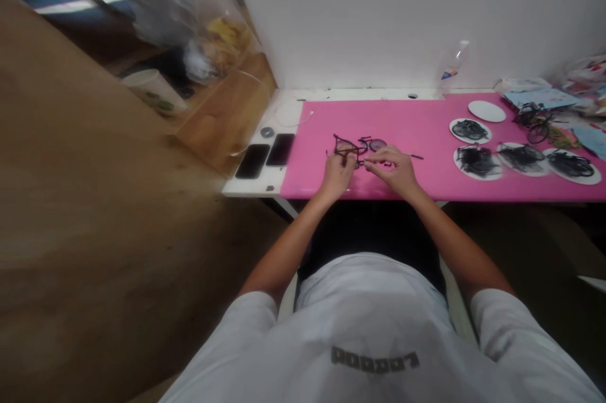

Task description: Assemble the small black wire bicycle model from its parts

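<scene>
My left hand (339, 173) is closed around a small black model bicycle frame (349, 151), which it holds tilted just above the pink mat. My right hand (396, 169) has thumb and forefinger pinched together at the frame's near right end; whatever small part lies between those fingertips is too tiny to make out. Just behind both hands rests another black bicycle part with a wheel (377, 144). A thin dark-tipped tool (416, 156) pokes out to the right of my right hand. Small dark bits beside my fingers are partly hidden.
Pink mat (379, 115) covers the table. On the right stand several white plates of black parts (478, 162), a bare white plate (487, 111) and model bicycles (537, 128). A bottle (455, 65) stands by the wall. Two phones (252, 161) lie left, near a wooden box (227, 112).
</scene>
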Motion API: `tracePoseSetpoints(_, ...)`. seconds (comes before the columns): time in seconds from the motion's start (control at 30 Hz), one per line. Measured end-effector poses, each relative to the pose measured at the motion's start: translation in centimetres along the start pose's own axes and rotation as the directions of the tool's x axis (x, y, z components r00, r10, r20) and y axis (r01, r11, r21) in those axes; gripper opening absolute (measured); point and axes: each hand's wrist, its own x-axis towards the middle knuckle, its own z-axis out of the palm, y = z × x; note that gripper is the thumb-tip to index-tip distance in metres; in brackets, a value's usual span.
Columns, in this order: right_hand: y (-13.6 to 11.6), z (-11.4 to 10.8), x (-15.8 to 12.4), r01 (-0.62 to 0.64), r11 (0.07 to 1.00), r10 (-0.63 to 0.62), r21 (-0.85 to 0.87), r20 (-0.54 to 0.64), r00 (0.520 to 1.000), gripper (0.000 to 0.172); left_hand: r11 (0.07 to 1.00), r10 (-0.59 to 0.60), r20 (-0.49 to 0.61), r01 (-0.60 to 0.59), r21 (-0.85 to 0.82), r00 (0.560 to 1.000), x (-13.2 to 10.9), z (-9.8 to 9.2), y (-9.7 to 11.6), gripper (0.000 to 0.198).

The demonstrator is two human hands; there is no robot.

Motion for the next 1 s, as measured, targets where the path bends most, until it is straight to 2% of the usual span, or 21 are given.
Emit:
tracePoseSetpoints(0.37,-0.4,0.5,-0.4,0.003,1.0,-0.004,0.031,0.033,0.999,0.027,1.0,0.014,0.062,-0.016,0.022,0.998,-0.3,0.5,-0.6,0.028)
tracePoseSetpoints(0.7,-0.1,0.7,-0.7,0.051,0.998,-0.053,0.04,0.036,0.998,0.027,1.0,0.026,0.058,-0.026,-0.007,0.998,-0.6,0.9,-0.9,0.028)
tracePoseSetpoints(0.87,-0.1,0.6,-0.6,-0.007,0.999,0.004,0.037,0.057,0.998,0.03,0.984,-0.078,0.05,0.085,-0.157,0.996,-0.7,1.3,-1.1,0.038)
tracePoseSetpoints(1.0,-0.1,0.1,-0.1,-0.086,0.994,0.077,0.06,0.13,0.988,0.032,0.891,-0.22,0.093,0.239,-0.386,0.971,-0.6,1.9,-1.2,0.046)
